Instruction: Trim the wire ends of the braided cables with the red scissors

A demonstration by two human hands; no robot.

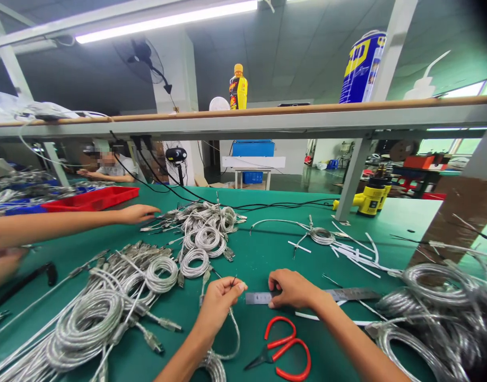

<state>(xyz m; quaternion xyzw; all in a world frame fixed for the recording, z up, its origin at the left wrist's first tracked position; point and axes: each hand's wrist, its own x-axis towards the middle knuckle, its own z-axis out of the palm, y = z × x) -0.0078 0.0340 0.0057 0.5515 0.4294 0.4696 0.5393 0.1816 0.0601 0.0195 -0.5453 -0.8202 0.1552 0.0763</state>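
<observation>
My left hand point(219, 301) is closed in a pinch on a thin black tie, with a clear silver cable point(232, 335) trailing from under it toward me. My right hand point(293, 289) rests with curled fingers pressing on a flat metal ruler point(347, 294) that lies across the green table point(259, 254). Red-handled scissors point(285, 347) lie just in front of my right wrist.
Piles of coiled silver cables lie at the left point(108, 302), centre point(206, 233) and right point(434, 307). White ties point(350, 249) are scattered beyond the ruler. Another person's arm point(68, 223) reaches in from the left toward the centre pile. A red tray point(92, 199) and a yellow tool point(368, 199) stand at the back.
</observation>
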